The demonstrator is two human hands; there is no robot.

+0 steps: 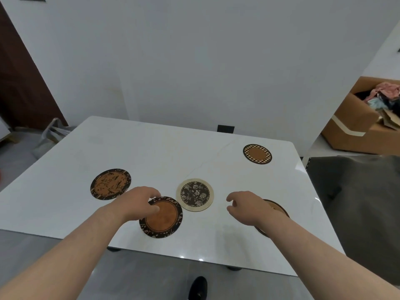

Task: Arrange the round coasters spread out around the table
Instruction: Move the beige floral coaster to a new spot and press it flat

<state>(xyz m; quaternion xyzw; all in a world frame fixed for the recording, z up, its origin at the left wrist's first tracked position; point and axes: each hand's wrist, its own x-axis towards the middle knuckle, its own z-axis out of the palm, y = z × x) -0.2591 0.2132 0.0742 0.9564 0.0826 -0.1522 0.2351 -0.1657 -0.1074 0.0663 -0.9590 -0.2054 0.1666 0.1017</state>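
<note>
Both forearms are bare from the bottom edge of the view up to the wrists, with no sleeves, watch, bracelet or rings showing. The left hand [138, 202] and the right hand [244, 207] wear no gloves. At six o'clock, a black shoe [198, 287] with a rounded toe shows below the arms.

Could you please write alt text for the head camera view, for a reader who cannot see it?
A person's left hand rests on the rim of a leaf-bordered brown coaster on a white table, while the right hand hovers open, partly hiding another coaster. Three more lie apart: a floral cream-rimmed coaster, a dark-patterned orange coaster and a checker-rimmed coaster.
</note>
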